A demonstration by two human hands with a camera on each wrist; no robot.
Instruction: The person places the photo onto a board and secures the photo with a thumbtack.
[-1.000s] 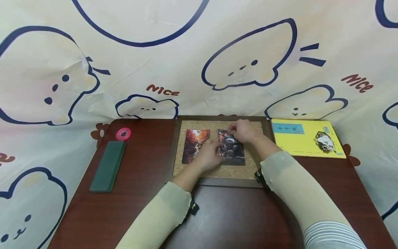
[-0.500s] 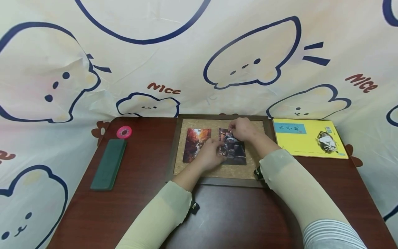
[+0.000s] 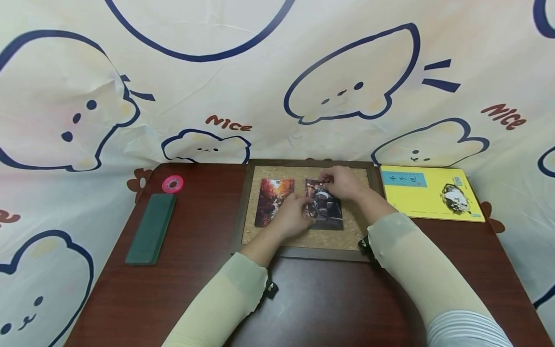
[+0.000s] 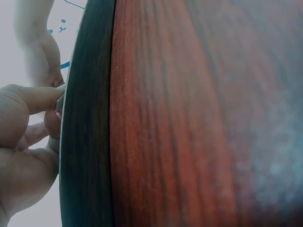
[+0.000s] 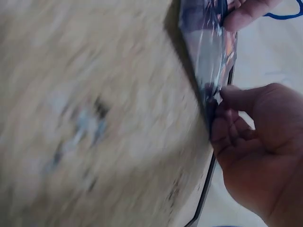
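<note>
A cork board (image 3: 277, 240) in a brown frame lies on the table, bearing two photos. One shows an orange autumn scene (image 3: 275, 193); the other is a dark photo (image 3: 330, 219) to its right. My left hand (image 3: 291, 217) holds the dark photo at its left side, thumb and fingers curled at the edge. At that photo's top edge my right hand (image 3: 342, 183) pinches with thumb and fingertips. In the right wrist view the dark photo (image 5: 208, 52) looks bent and glossy, with the right hand (image 5: 265, 127) at its corner. The pinched spot is mostly hidden by the fingers.
A yellow book (image 3: 427, 193) lies right of the board. On the left are a dark green case (image 3: 151, 229) and a pink tape roll (image 3: 172, 183). Behind the reddish-brown table (image 3: 195, 212) hangs a cartoon-printed cloth (image 3: 260, 86).
My right hand and forearm have shifted slightly to the right. The left hand keeps its place on the dark photo, and both photos lie as before.
</note>
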